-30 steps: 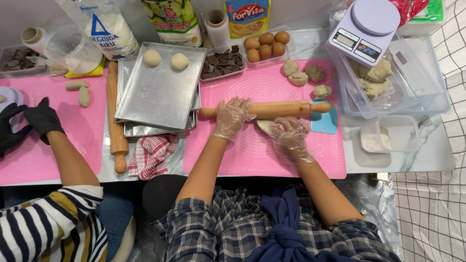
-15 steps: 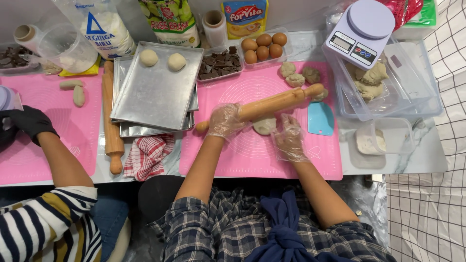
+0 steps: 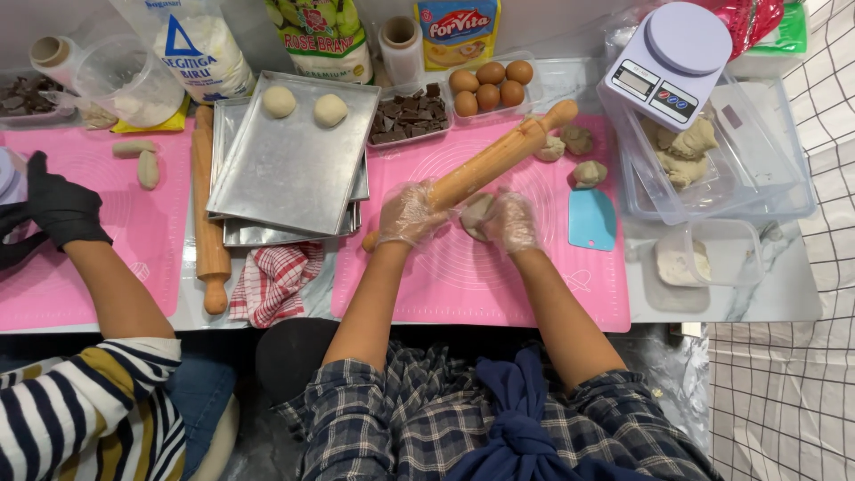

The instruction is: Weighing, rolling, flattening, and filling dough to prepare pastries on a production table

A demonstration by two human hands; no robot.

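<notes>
Dough piece (image 3: 476, 214) is sitting on the pink mat (image 3: 463, 276), mid-counter, just below the wooden rolling pin (image 3: 485, 169), which is lying diagonally across the mat toward the top right.

Left hand (image 3: 408, 214), in a clear glove, is closing around the pin's lower end. Right hand (image 3: 512, 223), also gloved, is curling its fingers onto the dough, touching it; full clamp or not, can't tell.

Packages along the back edge: white flour bag with blue triangle (image 3: 191, 44) at left, green-printed bag (image 3: 325, 36) beside it, yellow-blue pouch (image 3: 459, 31) behind the egg tray (image 3: 490, 85). Clear tray of chocolate pieces (image 3: 410, 114) is sitting next to the eggs.

Stacked metal trays (image 3: 285, 169) at left are holding two dough balls. White-lilac scale (image 3: 668, 62) is resting on a clear tub at right. Blue scraper (image 3: 591, 219) is lying just right of the hands.

Second person's black-gloved hand (image 3: 58, 205) is working at far left.
</notes>
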